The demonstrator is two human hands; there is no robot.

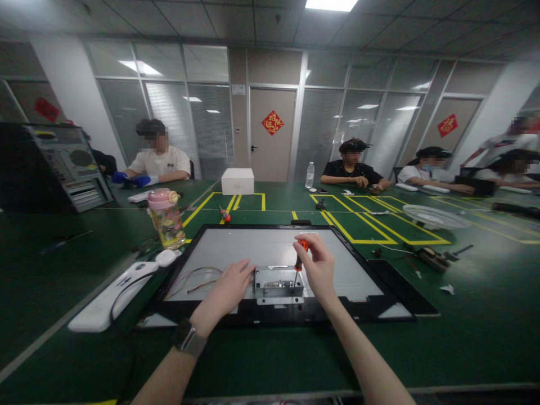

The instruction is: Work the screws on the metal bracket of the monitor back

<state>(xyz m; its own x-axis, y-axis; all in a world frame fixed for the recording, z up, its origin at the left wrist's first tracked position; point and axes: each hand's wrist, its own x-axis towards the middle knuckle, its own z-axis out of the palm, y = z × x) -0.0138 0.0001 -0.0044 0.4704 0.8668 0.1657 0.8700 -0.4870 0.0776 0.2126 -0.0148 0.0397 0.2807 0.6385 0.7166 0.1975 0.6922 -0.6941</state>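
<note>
In front of me a flat display panel (354, 270) with a black frame lies on the green table. A metal bracket (274, 289) sits on its near middle part. My right hand (319, 264) grips a red and black screwdriver (300, 257), held upright with its tip down at the bracket's right side. Whether the tip touches a screw cannot be made out. My left hand (232, 287) lies palm down with its fingers stretched out, the fingertips at the bracket's left edge. Thin wires (198, 281) run over the panel left of that hand.
A white power strip (113, 298) and a pink-lidded bottle (165, 219) stand left of the panel. A black slab (403, 287) lies at its right edge. Farther off are a white box (238, 181), a water bottle (310, 175) and a computer case (71, 163). Several people sit across the table.
</note>
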